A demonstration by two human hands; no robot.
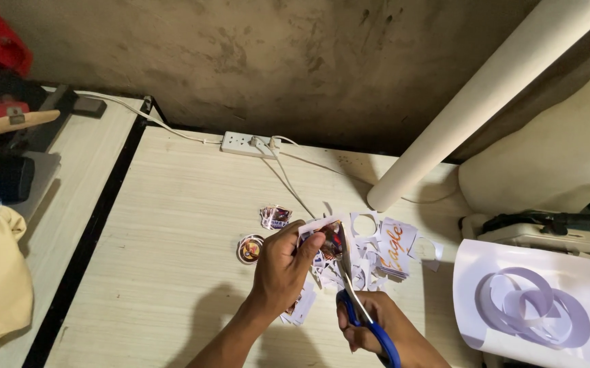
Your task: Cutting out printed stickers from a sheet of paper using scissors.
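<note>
The left hand (283,262) pinches a small printed sticker piece (330,240) between thumb and fingers, holding it just above the light wood-grain table (172,225), roughly mid-table and a bit to the right. The right hand (370,327) is closed through the blue handles of a pair of scissors (360,307), blades pointing up and away from the body w/ the tips meeting the lower edge of the held piece; the blades look narrowly parted, nearly shut, tho the exact gap is hard to tell. Under and right of both hands lies a heap of white paper offcuts (370,255), some w/ round holes cut out. Two finished round stickers sit left of the hands: one (250,249) just beside the left wrist, another stack (275,217) a bit further back. A curled white sheet with ring-shaped cutouts (533,307) lies at the right edge, a thick white paper roll (486,95) leans across the back right corner, and a white power strip (244,143) sits at the back w/ its cords trailing fwd. Risks as I judge them: the left fingertips sit v. close to the blade line, so a quick snip could nick them (or slice into the print instead of round it); the small piece could twist in the pinch and give a ragged edge; finished pieces near the scrap heap could get mixed in w/ waste.
</note>
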